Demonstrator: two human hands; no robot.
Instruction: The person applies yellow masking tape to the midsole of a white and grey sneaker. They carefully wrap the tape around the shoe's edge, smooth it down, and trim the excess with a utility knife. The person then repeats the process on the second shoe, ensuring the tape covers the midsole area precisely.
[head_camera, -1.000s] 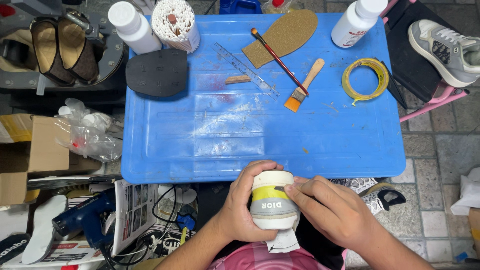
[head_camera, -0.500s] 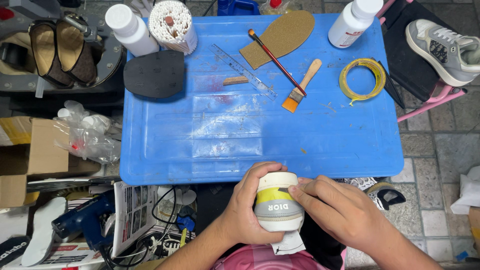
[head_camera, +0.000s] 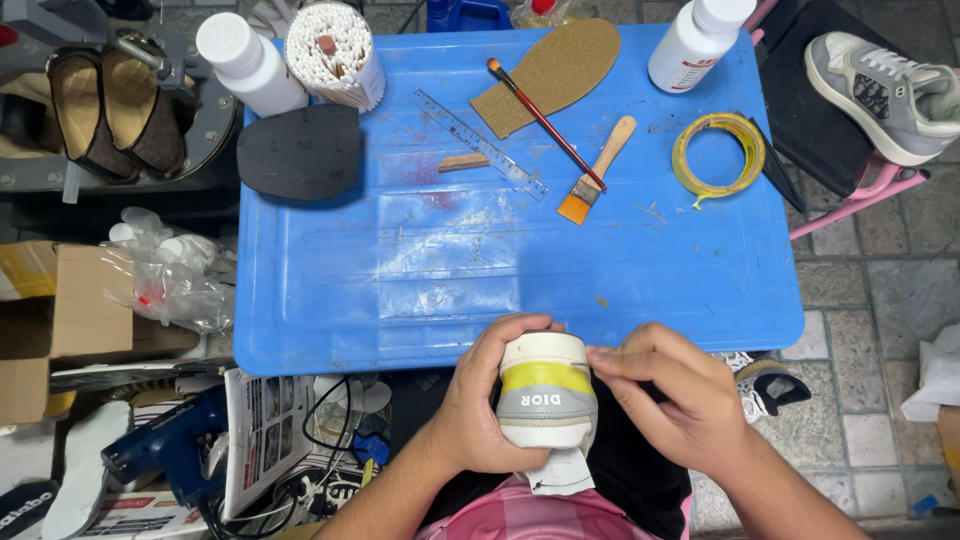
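Left hand (head_camera: 478, 415) is gripping the sneaker heel (head_camera: 546, 390), steadying it; right hand (head_camera: 672, 400) is pinching its yellow tape (head_camera: 545, 378) edge.

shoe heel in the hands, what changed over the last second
The right hand drew its fingertips back from the yellow band of the shoe to its right edge, leaving the band uncovered. The left hand kept cupping the shoe; things on the blue tray stayed put.
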